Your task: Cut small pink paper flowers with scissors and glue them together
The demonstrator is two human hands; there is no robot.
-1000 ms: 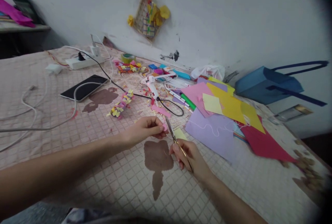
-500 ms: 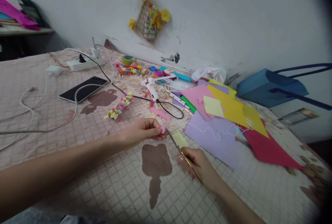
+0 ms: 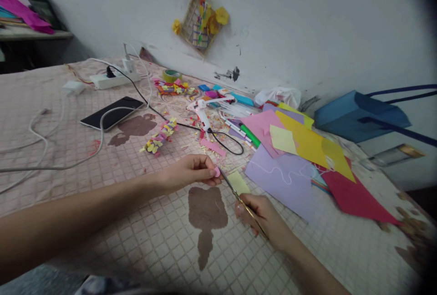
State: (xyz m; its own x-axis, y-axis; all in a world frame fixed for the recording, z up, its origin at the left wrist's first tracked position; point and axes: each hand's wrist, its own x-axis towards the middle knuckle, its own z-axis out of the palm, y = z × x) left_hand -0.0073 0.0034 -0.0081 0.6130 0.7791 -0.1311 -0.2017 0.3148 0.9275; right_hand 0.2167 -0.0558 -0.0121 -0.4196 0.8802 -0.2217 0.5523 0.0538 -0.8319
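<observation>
A small piece of pink paper (image 3: 217, 171) is pinched between the thumb and fingers of my left hand (image 3: 195, 170). My right hand (image 3: 260, 213) grips a pair of scissors (image 3: 235, 193) by the handles, and the blades point up and left, with their tips close beside the pink paper. Whether the blades touch the paper I cannot tell. Just behind the scissors a pale yellow paper piece (image 3: 239, 182) lies on the table. Beyond my left hand lies a strand of paper flowers (image 3: 159, 136) in yellow, pink and purple.
A white glue gun (image 3: 202, 115) with a black cord stands among paper scraps. Coloured sheets, including a purple sheet (image 3: 278, 183) and a red sheet (image 3: 358, 195), spread on the right near a blue bag (image 3: 358, 115). On the left are a black tablet (image 3: 112, 113) and a power strip (image 3: 114, 79).
The view has shifted slightly. Both hands keep nearly the same pose, with the scissors still beside the pink paper.
</observation>
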